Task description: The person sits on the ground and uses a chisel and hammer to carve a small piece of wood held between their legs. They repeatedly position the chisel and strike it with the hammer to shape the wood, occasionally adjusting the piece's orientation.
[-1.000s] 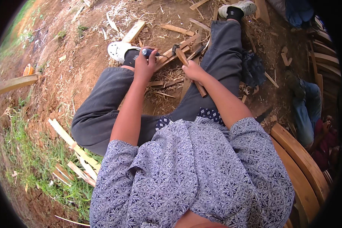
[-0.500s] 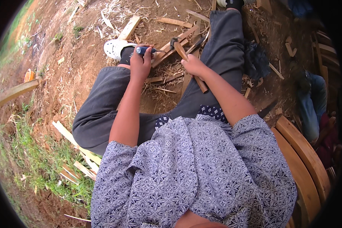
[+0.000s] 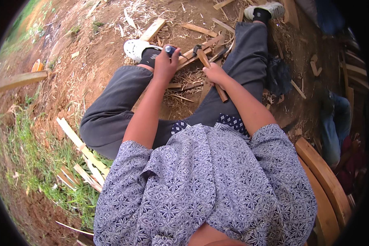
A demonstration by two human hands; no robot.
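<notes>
My left hand [image 3: 167, 67] is closed around a blue-handled tool [image 3: 169, 50] with a thin metal shaft; the frames do not settle whether it is a chisel or a screwdriver. Its shaft points right toward a narrow wooden piece [image 3: 189, 61] on the ground between my legs. In my right hand [image 3: 215, 75] is a hammer [image 3: 203, 58], gripped by its wooden handle. The dark hammer head is close to the wooden piece, just right of the blue-handled tool. Whether the tool's tip touches the wood cannot be made out.
Wood offcuts [image 3: 153, 29] and shavings litter the soil around my feet. Dark cloth or plastic [image 3: 279, 76] lies beside my right leg. Curved boards [image 3: 326, 180] stand at the lower right. Another person's jeans-clad leg [image 3: 335, 123] shows at the right. A beam [image 3: 18, 83] juts in from the left.
The view has shifted, so the scene sits further right. My left hand has turned the blue handle more end-on. Both hands keep their tools, and the hammer head remains near the wood.
</notes>
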